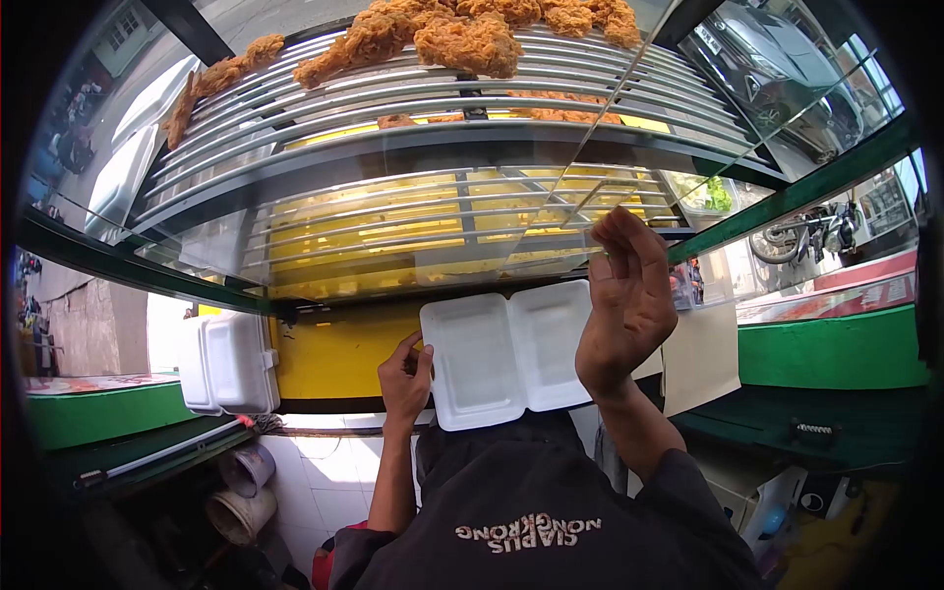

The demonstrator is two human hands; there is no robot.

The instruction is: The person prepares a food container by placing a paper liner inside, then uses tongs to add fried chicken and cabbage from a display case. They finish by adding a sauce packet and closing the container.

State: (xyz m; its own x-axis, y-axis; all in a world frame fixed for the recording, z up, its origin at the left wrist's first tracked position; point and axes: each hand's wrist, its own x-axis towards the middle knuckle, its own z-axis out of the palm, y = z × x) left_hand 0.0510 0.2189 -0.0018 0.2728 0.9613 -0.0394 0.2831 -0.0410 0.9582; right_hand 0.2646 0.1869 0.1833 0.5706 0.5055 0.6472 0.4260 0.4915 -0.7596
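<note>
An opened white foam box (474,359) lies with its two halves spread in front of my body. My left hand (406,377) pinches the box's left edge between thumb and fingers. Raised above the box's right half, my right hand (629,300) has its fingers bent and drawn together near the glass; whatever they may hold is too small to make out. Pieces of fried chicken (469,44) lie on the metal rack (374,120) at the top of the view.
Stacked foam boxes (228,364) stand at the left. A yellow surface (324,359) lies beside them. Glass panes with green frames (796,192) surround the rack. Brown paper (700,359) is at the right, and buckets (242,511) are at the lower left.
</note>
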